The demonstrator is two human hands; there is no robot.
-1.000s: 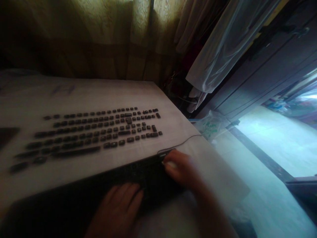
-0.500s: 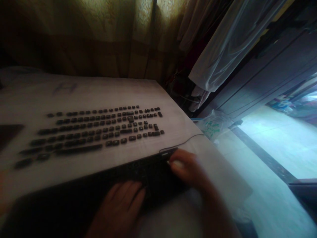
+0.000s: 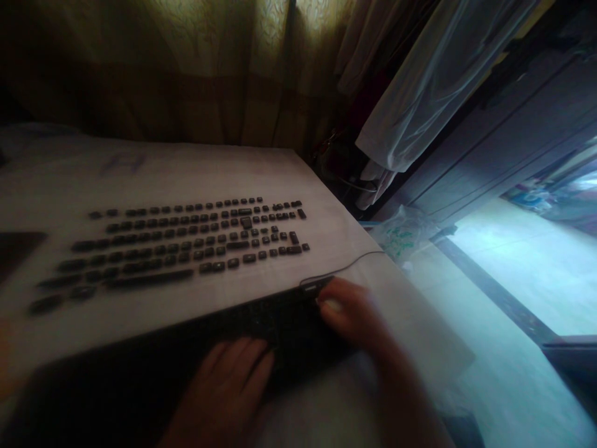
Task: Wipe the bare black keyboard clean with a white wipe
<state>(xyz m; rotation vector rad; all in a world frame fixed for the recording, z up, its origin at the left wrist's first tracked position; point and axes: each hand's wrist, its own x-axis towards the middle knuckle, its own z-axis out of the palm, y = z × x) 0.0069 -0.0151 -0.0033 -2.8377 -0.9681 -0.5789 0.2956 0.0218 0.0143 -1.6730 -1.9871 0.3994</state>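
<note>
A black keyboard (image 3: pixel 186 339), with its keycaps apparently off, lies across the near side of the white-covered table. My left hand (image 3: pixel 233 379) rests on its near middle part, fingers stretched out flat and holding nothing I can see. At the keyboard's far right corner, my right hand (image 3: pixel 347 311) is closed, thumb and fingers pinched together. Something small and pale shows by the fingertips, too blurred to name. Beyond the keyboard, loose black keycaps (image 3: pixel 205 242) are laid out in rows in a keyboard's order. Dim light hides detail on the keyboard's surface.
A thin cable (image 3: pixel 357 261) runs from the keyboard over the table's right edge. A dark flat object (image 3: pixel 18 252) lies at the far left. Curtains (image 3: pixel 209 81) hang behind the table (image 3: pixel 224 165). A clear plastic bag (image 3: pixel 401 233) sits beyond the right edge, above the tiled floor (image 3: pixel 504 261).
Almost nothing differs. Both hands stay in the same places on the keyboard, and the view has shifted very slightly.
</note>
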